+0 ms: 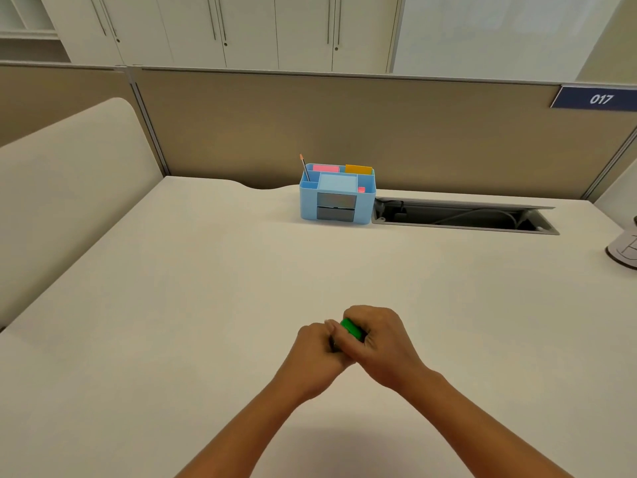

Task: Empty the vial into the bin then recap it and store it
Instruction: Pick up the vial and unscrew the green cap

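Both my hands meet over the near middle of the white desk (206, 305). My left hand (315, 350) is wrapped around the vial's body, which is almost wholly hidden; only a dark sliver shows between the fingers. My right hand (379, 339) grips the vial's green cap (351, 328) from the right, fingers curled over it. Whether the cap sits on the vial or apart from it cannot be told. A light blue desk organiser (336, 198) stands at the back of the desk, well beyond my hands.
The organiser holds a pencil (304, 167), pink and orange note pads and a small drawer. An open cable trough (462, 217) is cut into the desk to its right. A white object's base (624, 251) sits at the right edge. Tan partition walls enclose the desk.
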Available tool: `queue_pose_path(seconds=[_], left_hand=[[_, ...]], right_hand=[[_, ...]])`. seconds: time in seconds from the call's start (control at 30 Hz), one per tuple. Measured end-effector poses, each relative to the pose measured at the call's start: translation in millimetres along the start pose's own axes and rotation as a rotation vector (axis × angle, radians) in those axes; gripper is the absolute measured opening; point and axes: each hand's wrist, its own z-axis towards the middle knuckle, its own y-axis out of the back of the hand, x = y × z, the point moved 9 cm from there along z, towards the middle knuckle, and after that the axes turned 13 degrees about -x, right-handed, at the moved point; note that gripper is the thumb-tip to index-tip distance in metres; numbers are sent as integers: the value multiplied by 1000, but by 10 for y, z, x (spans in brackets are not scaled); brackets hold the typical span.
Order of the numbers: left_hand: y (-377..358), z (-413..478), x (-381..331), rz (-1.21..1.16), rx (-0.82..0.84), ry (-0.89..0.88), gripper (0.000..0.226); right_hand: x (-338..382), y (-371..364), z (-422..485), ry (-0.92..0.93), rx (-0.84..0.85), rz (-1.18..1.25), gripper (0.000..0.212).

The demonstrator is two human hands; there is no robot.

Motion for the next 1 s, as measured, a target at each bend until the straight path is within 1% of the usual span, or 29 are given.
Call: queue_pose_path(seconds=[0.07,0.17,0.23,0.3,0.4,0.57,0.63,0.7,0.83,1.0], left_hand=[[50,2,-34,-40,-47,11,29],[73,-11,-77,-105,-36,36,19],[63,-26,-89,-170,0,77,18],[23,-44,-106,-265,48,134,11],[-61,-78,-117,-405,113,222,4],[-143,-112,-157,-552,145,327,11],[-151,-108,-162,-571,137,341,14],[-148,-109,-168,-577,118,344,15],[-144,-111,-174,-613,62,357,18],[-144,-122,-151,-613,17,353,26]], right_hand=[[-48,8,-15,-105,-13,144,44],[-130,-27,-64,-352,-4,448,44],[-175,-61,-111,-467,20,526,42],[-194,-110,-162,-549,69,584,47],[-94,-191,-230,-665,152,758,51],[89,-198,-233,-682,200,911,46],[112,-179,-218,-692,188,939,45],[98,-181,-217,-719,157,961,49],[37,-208,-252,-801,75,932,51],[47,-197,-268,-806,41,871,53]])
